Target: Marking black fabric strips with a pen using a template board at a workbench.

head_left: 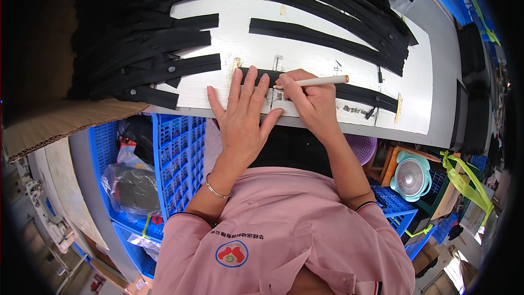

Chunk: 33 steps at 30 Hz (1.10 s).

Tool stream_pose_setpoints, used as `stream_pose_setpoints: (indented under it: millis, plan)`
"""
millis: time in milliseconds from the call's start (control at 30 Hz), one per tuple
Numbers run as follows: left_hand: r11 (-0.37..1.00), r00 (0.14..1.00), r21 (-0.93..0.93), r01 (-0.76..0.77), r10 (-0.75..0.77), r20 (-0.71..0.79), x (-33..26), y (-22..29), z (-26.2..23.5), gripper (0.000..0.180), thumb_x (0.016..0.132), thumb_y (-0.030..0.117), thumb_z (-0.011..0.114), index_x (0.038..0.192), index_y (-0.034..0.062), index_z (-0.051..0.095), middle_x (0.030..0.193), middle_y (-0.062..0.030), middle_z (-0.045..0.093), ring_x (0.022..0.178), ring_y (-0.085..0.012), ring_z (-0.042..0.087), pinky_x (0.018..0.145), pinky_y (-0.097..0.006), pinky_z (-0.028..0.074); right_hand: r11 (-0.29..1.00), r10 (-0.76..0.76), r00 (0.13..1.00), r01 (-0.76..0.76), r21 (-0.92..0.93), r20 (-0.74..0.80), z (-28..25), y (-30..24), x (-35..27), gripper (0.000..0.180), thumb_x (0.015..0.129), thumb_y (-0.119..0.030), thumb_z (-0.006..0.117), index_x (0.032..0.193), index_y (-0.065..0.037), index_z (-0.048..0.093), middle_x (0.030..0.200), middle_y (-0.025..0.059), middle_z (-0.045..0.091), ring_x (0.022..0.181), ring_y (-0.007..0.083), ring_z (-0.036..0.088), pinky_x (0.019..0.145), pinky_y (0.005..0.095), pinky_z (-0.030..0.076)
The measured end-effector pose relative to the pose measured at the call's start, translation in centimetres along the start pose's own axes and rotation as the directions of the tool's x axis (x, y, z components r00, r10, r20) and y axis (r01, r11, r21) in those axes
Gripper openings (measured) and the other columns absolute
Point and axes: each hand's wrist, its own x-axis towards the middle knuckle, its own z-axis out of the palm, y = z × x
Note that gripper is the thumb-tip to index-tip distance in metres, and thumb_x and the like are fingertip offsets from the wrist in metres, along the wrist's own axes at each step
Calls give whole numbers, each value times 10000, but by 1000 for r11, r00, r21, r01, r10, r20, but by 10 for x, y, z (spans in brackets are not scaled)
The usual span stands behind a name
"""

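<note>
Along the near edge of the bench (443,87) lies a black zipper strip (365,96); the left hand (243,113) rests on its left part, fingers spread, while the right hand's (316,102) fingers pinch a white pencil (325,81), tip beside the strip.

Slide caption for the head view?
Left hand spread over a black zipper strip on a white board, right hand holding a white pencil close to the strip.
</note>
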Motion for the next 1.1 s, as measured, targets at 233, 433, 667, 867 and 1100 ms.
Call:
stream_pose_setpoints:
  millis: [233,433,667,867,1100]
  plan:
    - [1000,1000,22,11,-12,17,3,1,2,672,903,379,744,1487,131,523,1594,-97,444,1530,-310,314,1195,-671,8,995,-80,996,77,-69,-40,0,4,1,177,960,-128,679,862,11,729,773,105,708,593,192,648,536,290,469]
    - [1000,999,17,16,-17,40,0,1,-2,655,914,366,745,1483,125,529,1602,-102,438,1538,-321,294,1203,-663,-16,991,51,988,-33,127,-146,-34,-4,-18,251,1025,-105,585,875,38,728,778,64,688,680,70,561,594,229,419]
    - [999,999,32,2,-3,32,1,1,1,649,920,364,740,1480,109,535,1606,-121,430,1547,-329,272,1208,-650,-47,982,170,913,-187,-10,-370,-82,14,-28,264,1036,-157,595,923,31,741,717,19,627,638,44,481,566,224,355]
    - [999,999,-52,-8,10,39,4,25,0,773,912,390,735,1563,106,430,1649,-124,358,1556,-339,244,1200,-658,-64,991,109,932,-130,-40,-346,-80,16,-28,244,1036,-155,602,945,15,752,717,4,630,633,43,485,566,222,356]
    - [968,949,-150,-203,232,213,14,65,18,734,948,424,684,1556,99,433,1606,-98,416,1511,-292,328,1210,-649,11,992,117,929,-130,-12,-350,-78,18,-28,226,1028,-144,611,960,23,749,723,18,648,643,40,515,565,222,376]
